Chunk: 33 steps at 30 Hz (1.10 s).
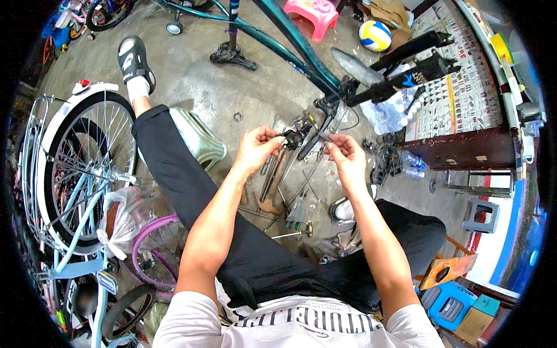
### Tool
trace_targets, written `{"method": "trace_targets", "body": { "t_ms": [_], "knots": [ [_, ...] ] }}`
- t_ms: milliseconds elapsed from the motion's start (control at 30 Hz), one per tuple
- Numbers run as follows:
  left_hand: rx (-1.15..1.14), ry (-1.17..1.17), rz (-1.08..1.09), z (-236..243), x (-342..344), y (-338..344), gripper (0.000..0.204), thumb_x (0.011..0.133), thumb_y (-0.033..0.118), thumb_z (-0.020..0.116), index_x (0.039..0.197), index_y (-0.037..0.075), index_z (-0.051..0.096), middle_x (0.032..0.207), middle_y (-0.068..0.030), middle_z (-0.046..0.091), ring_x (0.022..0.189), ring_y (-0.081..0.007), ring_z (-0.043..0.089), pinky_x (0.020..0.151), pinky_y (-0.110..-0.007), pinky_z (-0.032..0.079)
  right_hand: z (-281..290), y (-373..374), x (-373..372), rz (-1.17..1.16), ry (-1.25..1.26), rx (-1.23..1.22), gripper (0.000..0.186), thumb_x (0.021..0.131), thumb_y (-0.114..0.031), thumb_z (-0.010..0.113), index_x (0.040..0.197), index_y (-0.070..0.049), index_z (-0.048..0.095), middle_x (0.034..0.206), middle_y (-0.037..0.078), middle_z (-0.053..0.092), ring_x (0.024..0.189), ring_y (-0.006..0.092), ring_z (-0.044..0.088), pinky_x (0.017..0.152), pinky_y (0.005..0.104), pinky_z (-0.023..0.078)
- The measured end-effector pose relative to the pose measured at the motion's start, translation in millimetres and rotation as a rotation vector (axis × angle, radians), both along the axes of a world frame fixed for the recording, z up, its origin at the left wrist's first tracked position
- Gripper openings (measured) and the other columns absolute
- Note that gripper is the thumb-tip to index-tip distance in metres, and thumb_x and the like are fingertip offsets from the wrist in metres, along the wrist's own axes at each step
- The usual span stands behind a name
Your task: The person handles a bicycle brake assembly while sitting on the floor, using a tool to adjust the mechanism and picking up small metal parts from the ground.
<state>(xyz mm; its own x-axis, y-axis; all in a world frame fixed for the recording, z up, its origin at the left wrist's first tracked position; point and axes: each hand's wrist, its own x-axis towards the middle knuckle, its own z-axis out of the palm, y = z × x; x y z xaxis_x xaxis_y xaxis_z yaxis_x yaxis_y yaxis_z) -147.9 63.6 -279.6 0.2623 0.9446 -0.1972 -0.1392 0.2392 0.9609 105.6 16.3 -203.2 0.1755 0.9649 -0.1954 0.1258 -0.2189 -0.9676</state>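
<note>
My left hand (pixel 255 148) is closed on a small black bicycle part (pixel 294 138), a brake-like piece, held above the floor. My right hand (pixel 346 152) pinches the end of a thin black lever or cable piece (pixel 316 138) that reaches toward the same part. Both hands are close together in front of my knees. Below them, several hand tools (pixel 284 185) lie spread on the concrete floor, among them a yellow-handled screwdriver (pixel 296 231).
A teal bicycle frame (pixel 290 35) stands on a stand beyond the hands. A white and light-blue bicycle (pixel 75 174) is at left, with a purple wheel (pixel 156 249). A pink stool (pixel 313 14), a ball (pixel 375 35), water bottles (pixel 386 113) and a dark bench (pixel 464 148) lie to the right.
</note>
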Motion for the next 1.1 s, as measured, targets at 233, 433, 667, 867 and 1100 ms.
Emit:
{"method": "trace_targets", "body": {
  "t_ms": [233,433,667,867,1100],
  "knots": [
    [0.000,-0.161,0.117,5,-12,12,0.012,0.096,0.009,0.073,0.102,0.000,0.068,0.086,-0.0065,0.072,0.076,-0.0123,0.068,0.066,-0.027,0.058,28,32,-36,0.108,-0.236,0.143,0.018,0.097,-0.005,0.072,0.113,0.001,0.069,0.097,0.004,0.073,0.088,0.0093,0.068,0.080,0.0259,0.056],
    [-0.017,-0.176,0.118,11,-19,12,0.015,0.097,0.013,0.073,0.101,0.000,0.068,0.083,-0.0070,0.071,0.071,-0.0122,0.066,0.065,-0.027,0.055,14,44,-49,0.109,-0.293,0.196,0.018,0.096,-0.006,0.073,0.113,0.000,0.072,0.095,0.002,0.073,0.085,0.0071,0.066,0.078,0.0231,0.054],
    [-0.094,-0.385,0.136,7,-24,13,0.017,0.097,0.018,0.074,0.098,0.003,0.068,0.082,-0.0072,0.071,0.066,-0.0121,0.065,0.065,-0.027,0.055,22,41,-60,0.048,-0.381,0.265,0.018,0.095,-0.005,0.074,0.111,0.001,0.073,0.094,0.002,0.073,0.082,0.0071,0.066,0.075,0.0241,0.054],
    [-0.113,-0.349,0.140,13,-23,11,0.017,0.097,0.018,0.074,0.098,0.003,0.067,0.081,-0.0065,0.070,0.066,-0.0118,0.064,0.064,-0.026,0.054,30,45,-70,0.054,-0.457,0.337,0.018,0.092,-0.006,0.075,0.109,0.000,0.074,0.092,0.003,0.072,0.078,0.0069,0.064,0.073,0.0243,0.053],
    [-0.121,-0.351,0.121,7,-22,14,0.018,0.097,0.018,0.074,0.100,0.002,0.067,0.082,-0.0068,0.071,0.066,-0.0119,0.064,0.065,-0.026,0.054,21,47,-69,0.020,-0.423,0.308,0.018,0.092,-0.007,0.076,0.109,0.000,0.074,0.092,0.003,0.071,0.078,0.0066,0.064,0.071,0.0241,0.053]
  ]
}}
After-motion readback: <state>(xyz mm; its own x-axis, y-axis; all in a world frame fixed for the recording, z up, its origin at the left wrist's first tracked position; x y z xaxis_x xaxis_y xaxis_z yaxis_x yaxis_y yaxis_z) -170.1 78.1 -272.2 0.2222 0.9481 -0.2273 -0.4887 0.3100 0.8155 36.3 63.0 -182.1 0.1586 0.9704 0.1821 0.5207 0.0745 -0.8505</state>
